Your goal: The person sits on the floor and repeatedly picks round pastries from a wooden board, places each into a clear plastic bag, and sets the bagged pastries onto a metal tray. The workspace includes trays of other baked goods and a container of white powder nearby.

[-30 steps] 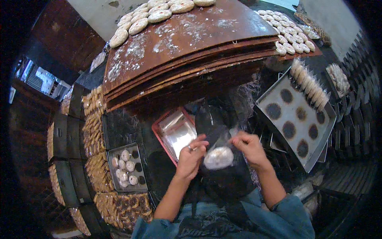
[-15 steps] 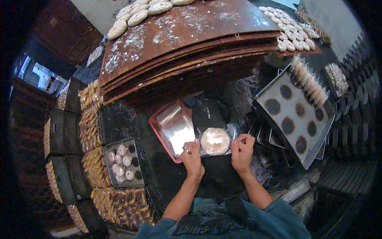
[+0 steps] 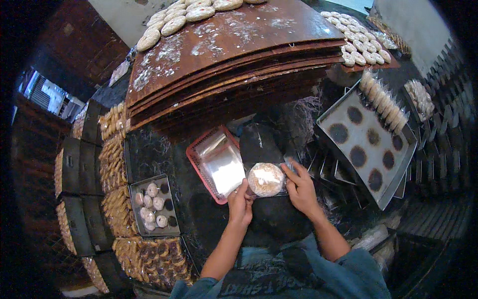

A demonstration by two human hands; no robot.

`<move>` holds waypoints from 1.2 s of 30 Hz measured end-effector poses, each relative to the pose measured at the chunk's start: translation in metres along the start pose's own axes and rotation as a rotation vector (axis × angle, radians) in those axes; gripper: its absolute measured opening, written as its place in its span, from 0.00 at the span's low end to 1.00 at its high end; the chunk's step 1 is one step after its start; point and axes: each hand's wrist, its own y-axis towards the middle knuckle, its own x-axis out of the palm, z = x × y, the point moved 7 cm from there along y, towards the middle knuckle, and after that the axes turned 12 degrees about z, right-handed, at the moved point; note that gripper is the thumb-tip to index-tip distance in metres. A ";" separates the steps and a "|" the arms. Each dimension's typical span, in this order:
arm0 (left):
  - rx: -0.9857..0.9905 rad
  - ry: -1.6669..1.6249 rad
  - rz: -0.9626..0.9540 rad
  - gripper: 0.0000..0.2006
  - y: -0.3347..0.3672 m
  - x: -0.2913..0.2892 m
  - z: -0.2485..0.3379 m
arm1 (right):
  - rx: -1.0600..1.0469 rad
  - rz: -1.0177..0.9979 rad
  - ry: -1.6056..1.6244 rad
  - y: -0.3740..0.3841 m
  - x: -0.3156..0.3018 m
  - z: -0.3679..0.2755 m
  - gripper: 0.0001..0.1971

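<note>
A round, pale, flour-dusted bread (image 3: 266,180) sits inside a clear plastic bag in front of me. On the bag's left edge, my left hand (image 3: 240,205) is closed, thumb on top and fingers partly hidden beneath. My right hand (image 3: 300,188) grips the bag at its right side, index finger stretched along the plastic's upper corner. Just left of the bread, a red plastic basket (image 3: 192,162) holds a stack of clear, shiny plastic bags (image 3: 219,162).
Floury wooden boards (image 3: 234,35) are stacked ahead, bearing flat breads. A stained baking tray (image 3: 368,144) with a row of bagged breads (image 3: 383,102) stands right. At left lie a small tray (image 3: 172,226) of round pastries and several trays of bagged baked goods (image 3: 154,256).
My right hand has moved slightly left and up, its fingers now reaching against the bread's side. The bagged bread has shifted a little left, and my left hand now lies lower along its edge.
</note>
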 end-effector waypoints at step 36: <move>0.256 0.114 0.111 0.12 -0.019 0.001 0.058 | 0.627 1.217 -0.131 0.086 -0.366 0.415 0.36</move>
